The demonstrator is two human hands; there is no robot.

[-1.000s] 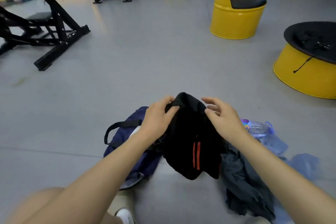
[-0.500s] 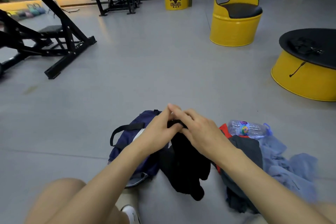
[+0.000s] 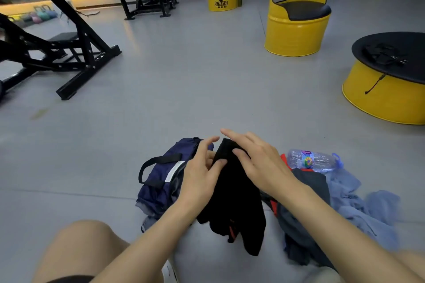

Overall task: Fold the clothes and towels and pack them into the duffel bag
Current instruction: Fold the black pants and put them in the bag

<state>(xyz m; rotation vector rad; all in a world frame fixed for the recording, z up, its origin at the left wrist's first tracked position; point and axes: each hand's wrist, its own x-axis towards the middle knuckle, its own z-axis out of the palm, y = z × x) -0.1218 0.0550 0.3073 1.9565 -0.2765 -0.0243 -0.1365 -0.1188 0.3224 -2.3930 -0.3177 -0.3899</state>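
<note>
A black garment with red stripes (image 3: 232, 202) hangs folded lengthwise in front of me above the grey floor. My left hand (image 3: 203, 172) pinches its upper edge between thumb and fingers. My right hand (image 3: 257, 158) lies over the garment's top with the fingers spread and the thumb against the cloth. Behind my left hand a navy duffel bag (image 3: 161, 181) with black handles and a white stripe rests on the floor. A dark grey garment (image 3: 305, 220) and a light blue cloth (image 3: 358, 204) lie heaped to the right.
A clear water bottle (image 3: 310, 160) lies beside the clothes pile. A low yellow drum table (image 3: 388, 80) stands at the right, a yellow barrel chair (image 3: 296, 20) farther back. A black gym machine frame (image 3: 69, 53) occupies the left. My bare knee (image 3: 80, 246) shows at the bottom left.
The garment went from spread wide between my hands to a narrow folded strip. My right hand moved left onto its top and now lies flatter with fingers spread.
</note>
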